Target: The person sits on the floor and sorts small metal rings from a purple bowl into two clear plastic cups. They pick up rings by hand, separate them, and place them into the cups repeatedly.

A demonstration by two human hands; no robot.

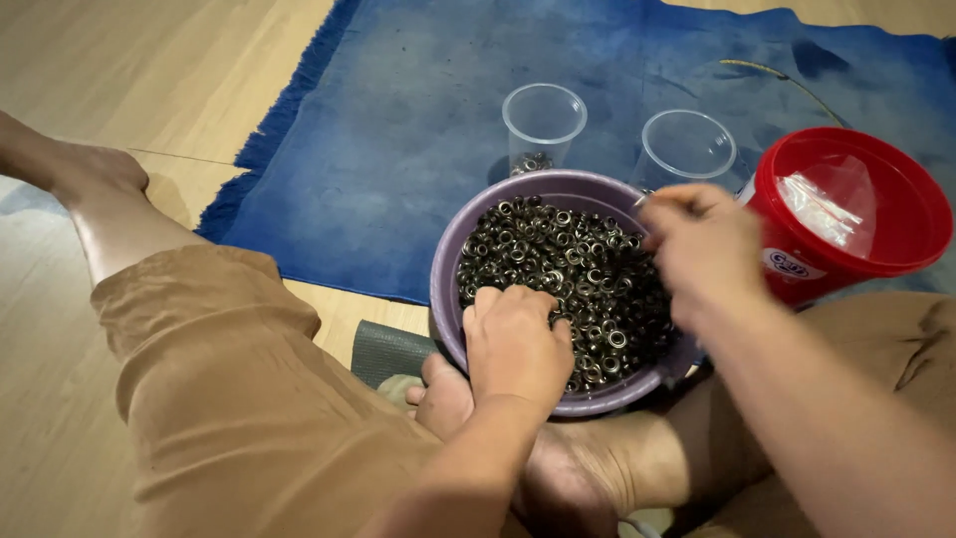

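Head view, looking straight down at someone sitting cross-legged on the floor with a purple bowl [450, 261] wedged between their feet, packed with small dark metal eyelets [570, 274].

Left hand [516, 344] is at about 7 o'clock on the bowl, knuckles up, fingers curled down into the pile. It looks like it's digging or gripping a few rings, but the fingertips are buried, so I can't tell what's actually pinched. Right hand [702, 249] hovers over the 3 o'clock rim, fingers drawn together in a loose pinch; maybe one eyelet in there, too blurry to say.

My read: this is the picking-and-sorting stage, pulling pieces out of the heap. Two clear plastic cups [544, 118] sit at 12 and 1 o'clock just past the bowl, the left one with a few eyelets at the bottom, so most of the pile is untouched. Any drop into a cup needs a careful reach, since they look light and tippy.

A red bucket [901, 244] with a plastic bag inside sits at 3 o'clock. Underneath is a blue fringed rug [398, 120] on a light wood floor [149, 60].
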